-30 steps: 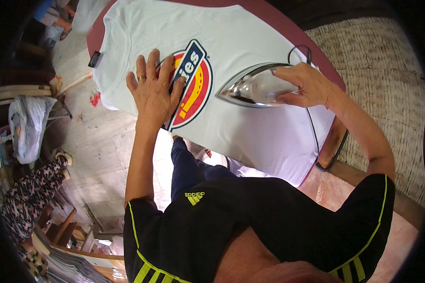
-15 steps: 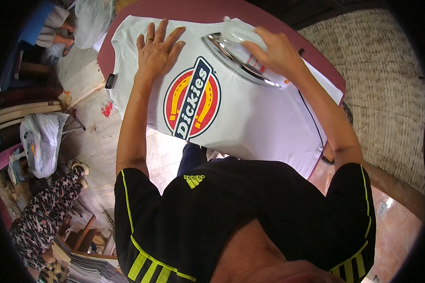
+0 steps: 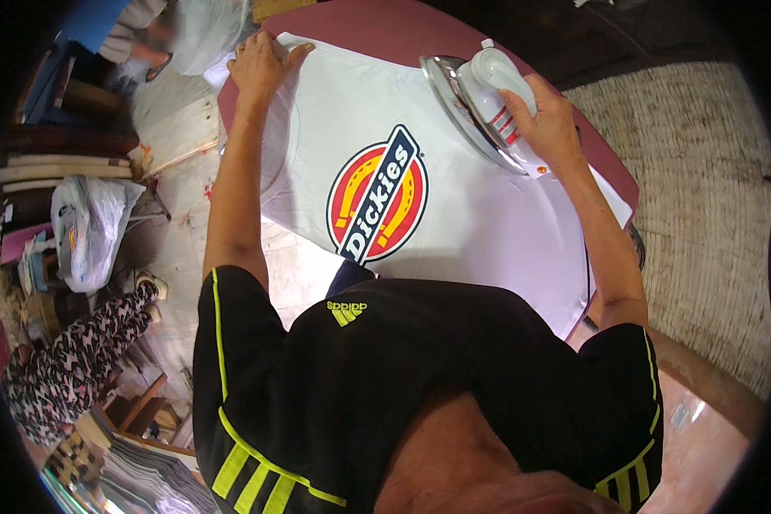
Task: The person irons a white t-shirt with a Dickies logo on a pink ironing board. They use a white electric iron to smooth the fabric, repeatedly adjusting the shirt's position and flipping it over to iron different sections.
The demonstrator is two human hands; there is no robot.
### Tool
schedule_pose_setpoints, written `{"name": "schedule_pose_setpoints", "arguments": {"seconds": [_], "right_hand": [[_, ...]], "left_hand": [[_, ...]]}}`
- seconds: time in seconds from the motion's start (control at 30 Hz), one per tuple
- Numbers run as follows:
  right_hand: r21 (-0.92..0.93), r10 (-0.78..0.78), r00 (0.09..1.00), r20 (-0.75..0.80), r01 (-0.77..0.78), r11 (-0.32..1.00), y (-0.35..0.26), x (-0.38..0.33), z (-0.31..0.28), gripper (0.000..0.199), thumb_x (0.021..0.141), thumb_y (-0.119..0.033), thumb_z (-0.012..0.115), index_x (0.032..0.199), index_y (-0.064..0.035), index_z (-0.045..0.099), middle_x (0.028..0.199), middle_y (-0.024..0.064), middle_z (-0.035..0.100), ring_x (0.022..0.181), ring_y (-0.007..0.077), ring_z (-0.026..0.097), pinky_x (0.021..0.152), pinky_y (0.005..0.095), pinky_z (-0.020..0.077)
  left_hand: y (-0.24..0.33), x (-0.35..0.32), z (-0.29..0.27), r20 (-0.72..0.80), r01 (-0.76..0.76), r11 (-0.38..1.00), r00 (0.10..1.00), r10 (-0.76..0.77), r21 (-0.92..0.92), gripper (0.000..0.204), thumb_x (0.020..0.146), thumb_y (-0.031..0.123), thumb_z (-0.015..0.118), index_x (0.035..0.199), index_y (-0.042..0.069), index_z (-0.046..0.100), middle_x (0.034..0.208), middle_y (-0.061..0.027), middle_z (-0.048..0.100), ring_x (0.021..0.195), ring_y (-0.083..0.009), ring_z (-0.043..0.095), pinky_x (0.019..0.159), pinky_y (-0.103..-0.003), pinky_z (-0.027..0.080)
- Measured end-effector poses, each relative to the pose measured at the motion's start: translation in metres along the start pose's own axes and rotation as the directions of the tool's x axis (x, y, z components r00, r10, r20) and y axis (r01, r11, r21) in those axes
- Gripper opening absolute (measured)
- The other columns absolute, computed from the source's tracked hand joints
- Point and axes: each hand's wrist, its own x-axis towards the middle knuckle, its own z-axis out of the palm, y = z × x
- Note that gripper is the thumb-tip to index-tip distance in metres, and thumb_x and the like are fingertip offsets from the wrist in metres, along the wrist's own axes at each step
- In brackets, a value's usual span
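A white T-shirt [image 3: 488, 231] with a round red, yellow and dark blue print lies spread over a maroon ironing board [image 3: 360, 26]. At its far left edge is my left hand [image 3: 261, 67], fingers bent over the cloth and thumb lying on top. The fabric beside that wrist is loosely folded. My right hand [image 3: 550, 120] is wrapped around the handle of a white and silver iron [image 3: 480, 107]. The iron rests near the shirt's far right side, its pointed tip toward the far edge of the board.
A white plastic bag [image 3: 92, 227] hangs at the left, near stacked boards [image 3: 68, 171]. Another person's legs in patterned trousers [image 3: 77, 351] are at lower left, and someone's foot [image 3: 156, 64] shows at upper left. A woven mat [image 3: 694, 188] lies to the right.
My left hand has gone from lying flat with spread fingers on the shirt to its far left edge, fingers bending over. The iron has moved right, away from the print.
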Motion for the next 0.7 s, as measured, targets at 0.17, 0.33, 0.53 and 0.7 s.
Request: {"name": "schedule_pose_setpoints", "arguments": {"seconds": [0.17, 0.33, 0.53, 0.7], "right_hand": [[-0.008, -0.007, 0.978, 0.206, 0.009, 1.0, -0.018, 0.044, 0.007, 0.039, 0.094, -0.043, 0.066, 0.105, -0.0055, 0.066, 0.08, 0.0211, 0.071, 0.073, 0.0376, 0.071, 0.066, 0.0449, 0.0551], [0.031, -0.217, 0.944, 0.247, 0.216, 0.976, -0.059, 0.083, 0.049, 0.034, 0.096, -0.039, 0.066, 0.101, -0.0058, 0.064, 0.072, 0.0143, 0.07, 0.055, 0.0246, 0.068, 0.057, 0.0368, 0.0533], [-0.063, -0.18, 0.954, 0.239, 0.201, 0.978, -0.118, 0.135, 0.109, 0.041, 0.097, -0.045, 0.061, 0.111, -0.0071, 0.067, 0.076, 0.015, 0.072, 0.059, 0.0247, 0.07, 0.058, 0.0386, 0.0542], [-0.06, -0.056, 0.948, 0.313, 0.079, 0.995, -0.167, 0.161, 0.117, 0.046, 0.095, -0.038, 0.06, 0.112, 0.0045, 0.062, 0.103, 0.0343, 0.066, 0.099, 0.0513, 0.063, 0.084, 0.0572, 0.0505]], "left_hand": [[-0.046, 0.041, 0.021, 0.239, 0.014, 0.897, 0.966, 0.102, -0.441, 0.059, 0.086, 0.06, 0.069, 0.111, 0.007, 0.073, 0.095, -0.015, 0.074, 0.086, -0.0311, 0.07, 0.078, -0.042, 0.052], [-0.06, 0.041, 0.043, 0.159, 0.041, 0.788, 0.985, 0.072, -0.614, 0.042, 0.091, 0.05, 0.068, 0.111, 0.014, 0.074, 0.092, -0.0127, 0.074, 0.081, -0.0291, 0.07, 0.073, -0.042, 0.052], [-0.047, 0.033, 0.02, 0.081, -0.051, 0.811, 0.989, 0.12, -0.582, 0.037, 0.095, 0.046, 0.063, 0.107, 0.013, 0.074, 0.085, -0.0167, 0.072, 0.083, -0.0393, 0.068, 0.074, -0.048, 0.052], [-0.053, -0.002, 0.005, 0.069, 0.066, 0.824, 0.997, -0.033, -0.563, 0.031, 0.092, 0.031, 0.062, 0.099, 0.001, 0.069, 0.089, -0.0225, 0.071, 0.085, -0.0427, 0.068, 0.075, -0.051, 0.052]]}}
